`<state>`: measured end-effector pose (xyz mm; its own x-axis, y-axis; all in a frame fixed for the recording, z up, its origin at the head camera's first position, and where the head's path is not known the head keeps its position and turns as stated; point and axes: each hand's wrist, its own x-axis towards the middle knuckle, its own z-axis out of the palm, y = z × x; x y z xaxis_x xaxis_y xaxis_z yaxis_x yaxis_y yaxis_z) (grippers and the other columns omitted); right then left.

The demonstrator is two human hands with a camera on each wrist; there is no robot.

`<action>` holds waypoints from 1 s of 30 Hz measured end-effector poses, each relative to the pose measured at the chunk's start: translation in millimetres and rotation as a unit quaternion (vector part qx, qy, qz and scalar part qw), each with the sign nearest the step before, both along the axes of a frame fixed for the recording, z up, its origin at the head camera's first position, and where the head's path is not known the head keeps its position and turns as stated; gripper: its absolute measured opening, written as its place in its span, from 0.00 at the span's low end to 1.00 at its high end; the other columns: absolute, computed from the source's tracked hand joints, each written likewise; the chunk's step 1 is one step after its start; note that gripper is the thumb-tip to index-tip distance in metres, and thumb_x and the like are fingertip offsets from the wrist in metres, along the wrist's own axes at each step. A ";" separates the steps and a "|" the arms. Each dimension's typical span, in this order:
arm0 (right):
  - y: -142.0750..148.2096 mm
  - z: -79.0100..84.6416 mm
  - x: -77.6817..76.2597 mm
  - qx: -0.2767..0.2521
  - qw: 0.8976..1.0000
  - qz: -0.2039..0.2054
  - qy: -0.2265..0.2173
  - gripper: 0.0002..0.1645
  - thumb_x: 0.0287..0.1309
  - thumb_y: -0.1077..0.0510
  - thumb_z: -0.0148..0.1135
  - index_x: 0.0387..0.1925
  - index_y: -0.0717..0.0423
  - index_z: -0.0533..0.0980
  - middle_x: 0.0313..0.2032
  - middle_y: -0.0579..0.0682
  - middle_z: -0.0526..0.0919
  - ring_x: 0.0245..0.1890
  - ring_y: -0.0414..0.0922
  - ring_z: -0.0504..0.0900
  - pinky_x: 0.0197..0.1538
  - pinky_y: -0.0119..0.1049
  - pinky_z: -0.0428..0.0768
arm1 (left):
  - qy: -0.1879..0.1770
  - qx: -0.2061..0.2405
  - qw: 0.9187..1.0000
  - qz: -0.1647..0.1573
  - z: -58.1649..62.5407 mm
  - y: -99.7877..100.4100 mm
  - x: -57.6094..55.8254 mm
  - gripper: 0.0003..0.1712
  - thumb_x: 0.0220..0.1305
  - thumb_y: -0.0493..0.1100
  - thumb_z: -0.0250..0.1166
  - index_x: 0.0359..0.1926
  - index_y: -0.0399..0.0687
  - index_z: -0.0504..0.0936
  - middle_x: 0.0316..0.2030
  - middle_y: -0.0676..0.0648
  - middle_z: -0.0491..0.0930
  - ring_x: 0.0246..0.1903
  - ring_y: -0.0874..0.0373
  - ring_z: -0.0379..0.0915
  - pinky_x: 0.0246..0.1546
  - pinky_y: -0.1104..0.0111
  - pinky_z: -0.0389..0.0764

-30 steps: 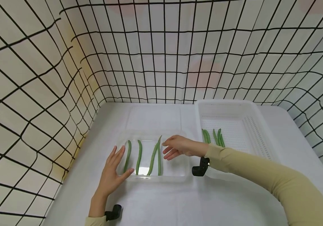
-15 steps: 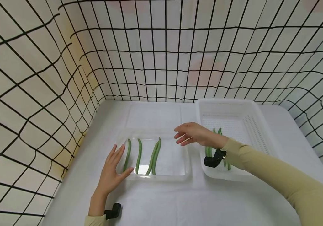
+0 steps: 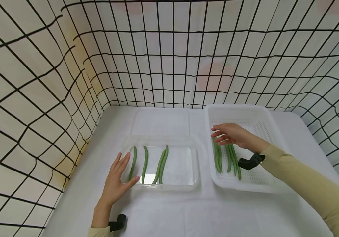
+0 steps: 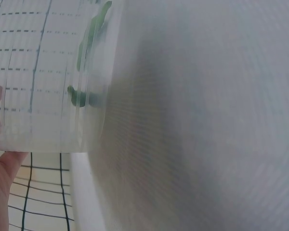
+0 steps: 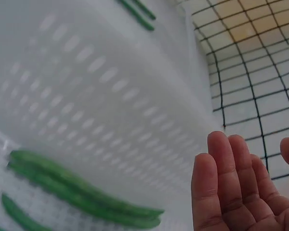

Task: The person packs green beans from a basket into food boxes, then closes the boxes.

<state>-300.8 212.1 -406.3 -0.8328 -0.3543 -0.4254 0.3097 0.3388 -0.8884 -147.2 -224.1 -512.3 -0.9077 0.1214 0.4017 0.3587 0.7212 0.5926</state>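
A clear plastic container (image 3: 179, 168) lies on the table in the middle of the head view. Several green beans (image 3: 161, 168) lie lengthwise in it, with two close together at the right. My left hand (image 3: 114, 186), fingers spread, rests at the container's left side; in the left wrist view the thumb (image 4: 12, 161) is at its wall. A white perforated basket (image 3: 264, 179) stands to the right, holding several more green beans (image 3: 218, 158). Over these beans my right hand (image 3: 231, 134) hovers, its fingers extended and nothing held. Its fingers (image 5: 221, 168) appear apart from the beans in the right wrist view.
White cloth (image 3: 163, 214) covers the table. Black wire mesh (image 3: 184, 59) over white sheeting walls the back and both sides. A narrow strip of cloth separates the container from the basket.
My right hand has left the clear container and moved right, over the basket. The two rightmost beans there have settled closer together. The left hand has stayed almost still.
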 end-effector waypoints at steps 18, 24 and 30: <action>90.2 -54.0 3.0 0.101 0.992 -0.045 -0.065 0.34 0.70 0.51 0.48 0.64 0.75 0.58 0.47 0.63 0.78 0.39 0.47 0.82 0.45 0.42 0.80 | 0.002 -0.002 1.000 0.002 0.2 1.3 0.0 0.53 0.46 0.52 0.75 0.71 0.48 0.61 0.68 0.50 0.61 0.70 0.49 0.42 0.56 0.35 0.55; 88.2 -72.7 6.1 0.069 0.990 -0.053 -0.115 0.24 0.69 0.53 0.49 0.53 0.72 0.67 0.34 0.53 0.81 0.33 0.44 0.83 0.42 0.39 0.81 | 0.006 -0.004 1.000 0.001 -0.2 1.4 -1.3 0.52 0.46 0.52 0.75 0.71 0.47 0.61 0.68 0.49 0.62 0.70 0.49 0.43 0.56 0.35 0.55; 75.3 -81.2 7.1 0.083 0.992 -0.050 -0.084 0.28 0.65 0.50 0.57 0.53 0.72 0.69 0.33 0.52 0.80 0.30 0.43 0.83 0.38 0.37 0.82 | 0.004 -0.004 1.000 0.004 -0.8 1.4 -1.2 0.52 0.45 0.52 0.75 0.70 0.47 0.62 0.68 0.49 0.62 0.70 0.49 0.43 0.56 0.35 0.55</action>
<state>-293.6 287.4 -487.4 -0.7724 -0.1866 -0.6071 0.4885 0.4364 -0.7556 -148.3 -222.7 -513.0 -0.9052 0.1176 0.4084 0.3582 0.7283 0.5842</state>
